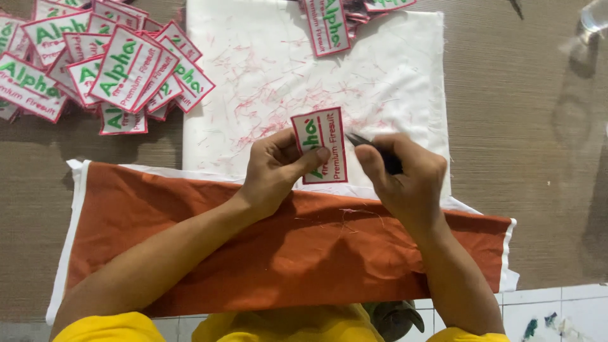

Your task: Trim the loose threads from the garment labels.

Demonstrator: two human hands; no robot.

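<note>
I have the left hand [273, 171] pinching one embroidered patch [320, 145], thumb on its face and fingers behind, holding it upright above the white cloth [266, 57]. The patch is a small white rectangle with a red stitched border and green and red lettering, stiff enough to stand flat in the pinch. My right hand [405, 174] is closed around a small dark cutting tool [373, 152], thin and pointed, most likely thread snips, with its tip lying against the patch's right edge. I judge the step in hand to be trimming stray threads off the border of this one patch. The next move seems to call for a steady pinch and a short, shallow cut kept right along the red edge, since biting into the stitching would spoil the border; after that the patch would need turning to bring another side to the blades. The white cloth is thin woven fabric, littered with fine red thread clippings that are thickest just under the patch. Nearer me lies an orange cloth [253, 253] with white edging, smooth and matte, with a few loose red threads on it below the right hand. A heap of like patches [95, 63] sits overlapping at the far left, well apart from my hands, and a smaller stack of patches [335, 19] lies at the far edge of the white cloth. All of it rests on a brown woven-textured table [525, 158].
</note>
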